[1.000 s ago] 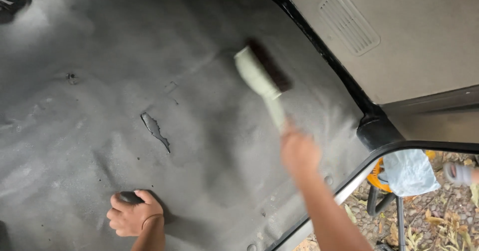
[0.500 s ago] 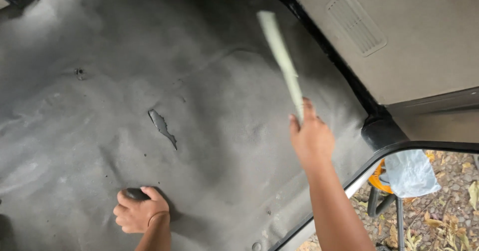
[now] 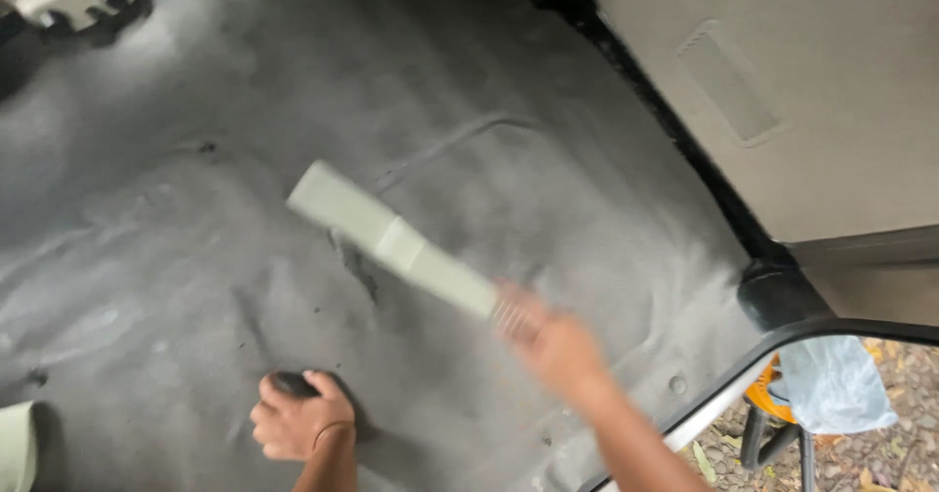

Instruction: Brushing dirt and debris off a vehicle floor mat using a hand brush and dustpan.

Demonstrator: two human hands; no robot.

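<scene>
Both hands are bare, with no gloves and no rings that can be seen. The left hand (image 3: 293,422), at about 7 o'clock in the view, has a thin dark band around the wrist. The right hand (image 3: 553,345), near 5 o'clock, is blurred; its forearm has no sleeve.

This is the stripped interior of a vehicle, parked outdoors. Grey moulded floor carpet (image 3: 293,159) fills most of the frame, a beige trim panel (image 3: 812,91) with a vent rises at upper right, and through the open door sill (image 3: 743,394) at lower right lies leaf-strewn ground (image 3: 900,453).
</scene>
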